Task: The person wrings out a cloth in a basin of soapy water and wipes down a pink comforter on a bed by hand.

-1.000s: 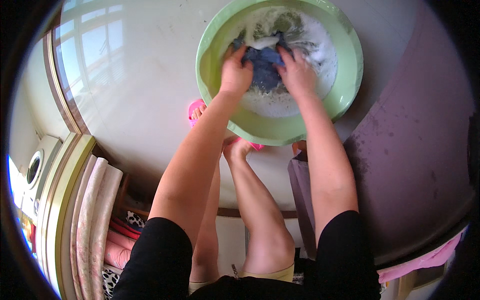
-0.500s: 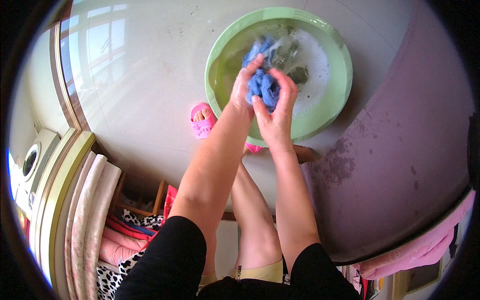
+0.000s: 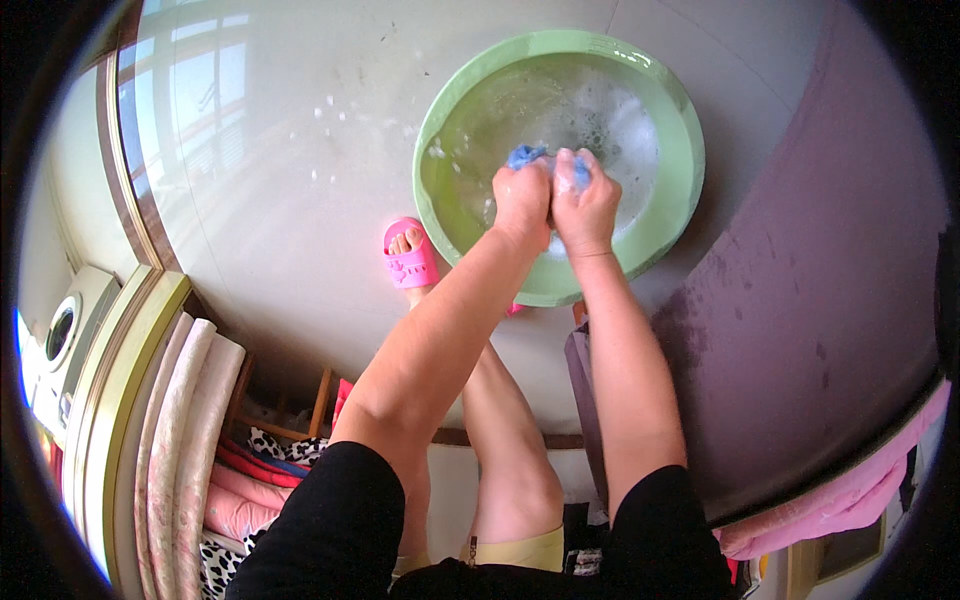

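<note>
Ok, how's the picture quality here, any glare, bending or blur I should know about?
Head view: daylight from a window reflects as a bright patch on the glossy floor; the fisheye bends straight edges near the dark rim; both hands, left hand and right hand, the blue cloth and the green basin look sharp, with no obvious motion blur.

No packages, labels, signs or screens show clearly here; the closest thing is the pink slipper (image 3: 411,262) on the pale floor left of the green basin, whose strap carries a small darker pink mark too blurred to make out. At the far left edge stands a white appliance (image 3: 60,345) with 1 round dark window on its front; whether any display sits on it cannot be told, since the rim bends and blurs that part
</note>
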`<state>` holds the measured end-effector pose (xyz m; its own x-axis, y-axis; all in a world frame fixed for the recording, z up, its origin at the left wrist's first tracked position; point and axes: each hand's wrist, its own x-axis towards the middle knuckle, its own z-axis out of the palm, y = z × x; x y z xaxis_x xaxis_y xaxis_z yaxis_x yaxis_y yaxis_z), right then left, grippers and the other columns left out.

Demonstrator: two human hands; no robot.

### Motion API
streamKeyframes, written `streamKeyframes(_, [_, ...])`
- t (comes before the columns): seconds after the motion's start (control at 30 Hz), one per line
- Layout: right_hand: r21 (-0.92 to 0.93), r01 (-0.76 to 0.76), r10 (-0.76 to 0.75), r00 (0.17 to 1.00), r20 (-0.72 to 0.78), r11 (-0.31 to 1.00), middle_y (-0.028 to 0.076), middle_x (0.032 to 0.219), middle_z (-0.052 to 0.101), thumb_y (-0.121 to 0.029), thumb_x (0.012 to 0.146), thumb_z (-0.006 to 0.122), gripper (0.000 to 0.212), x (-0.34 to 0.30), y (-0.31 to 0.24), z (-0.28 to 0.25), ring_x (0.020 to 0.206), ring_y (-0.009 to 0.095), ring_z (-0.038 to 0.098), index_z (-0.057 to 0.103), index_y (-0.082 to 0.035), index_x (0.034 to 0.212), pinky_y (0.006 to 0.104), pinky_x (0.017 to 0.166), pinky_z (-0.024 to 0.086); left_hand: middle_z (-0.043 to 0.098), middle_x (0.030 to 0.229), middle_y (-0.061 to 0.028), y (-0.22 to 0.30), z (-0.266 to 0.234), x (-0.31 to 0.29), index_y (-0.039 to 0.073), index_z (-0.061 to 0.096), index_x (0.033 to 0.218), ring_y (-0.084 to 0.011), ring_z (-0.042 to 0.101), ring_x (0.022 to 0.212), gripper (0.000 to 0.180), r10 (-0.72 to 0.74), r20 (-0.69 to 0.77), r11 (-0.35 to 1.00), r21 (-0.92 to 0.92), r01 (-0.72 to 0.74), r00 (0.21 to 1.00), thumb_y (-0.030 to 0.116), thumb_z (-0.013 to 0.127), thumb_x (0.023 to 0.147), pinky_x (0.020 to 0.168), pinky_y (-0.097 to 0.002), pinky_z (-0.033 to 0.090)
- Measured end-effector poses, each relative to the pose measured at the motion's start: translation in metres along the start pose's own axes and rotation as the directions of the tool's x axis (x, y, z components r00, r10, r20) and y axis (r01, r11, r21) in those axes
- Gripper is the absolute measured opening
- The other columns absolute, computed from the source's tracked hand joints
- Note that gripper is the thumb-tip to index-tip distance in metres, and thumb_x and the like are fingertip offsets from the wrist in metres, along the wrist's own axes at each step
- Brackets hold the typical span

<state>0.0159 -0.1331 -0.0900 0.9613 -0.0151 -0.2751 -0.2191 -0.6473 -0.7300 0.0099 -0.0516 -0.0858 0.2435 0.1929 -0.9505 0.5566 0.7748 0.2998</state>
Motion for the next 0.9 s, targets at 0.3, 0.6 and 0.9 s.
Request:
streamKeyframes(0.3, [-0.266,0.024,-0.042,0.997,-0.062,0.964,0.031,0.121,0.049,-0.024,0.093,0.057,0.040,0.044,0.076,0.029,0.116,0.045,0.046,0.046,0.005,0.118,0.0494,0.095,0.040,0.063,0.114,-0.0250,-0.002,-0.040,0.089,-0.006,0.057,0.120,-0.0351,0.058,0.107,0.049,0.539,0.164,0.453,0.770,-0.449,0.826,0.032,0.060,0.090,0.095,-0.0382,0.043])
streamKeyframes(0.6, [-0.318,0.013,-0.133,0.924,-0.360,0.948,0.009,0.116,0.058,-0.011,0.081,0.068,0.035,0.004,0.085,0.054,0.098,0.038,0.059,0.055,-0.014,0.114,0.0458,0.076,0.048,0.056,0.128,-0.0133,0.018,-0.030,0.072,0.002,0.053,0.130,-0.0280,0.050,0.117,0.051,-0.004,0.021,0.916,0.401,-0.005,1.000,0.028,0.060,0.087,0.101,-0.0369,0.036])
streamKeyframes(0.9, [0.289,-0.586,0.605,0.796,0.029,0.757,0.012,0.106,0.064,-0.009,0.073,0.073,0.045,0.000,0.050,0.048,0.092,0.018,0.060,0.055,0.005,0.111,0.0335,0.082,0.047,0.059,0.120,-0.0137,0.000,-0.025,0.067,0.003,0.049,0.128,-0.0311,0.058,0.104,0.048,-0.197,0.060,0.978,0.075,0.193,0.979,0.034,0.058,0.092,0.096,-0.0446,0.043])
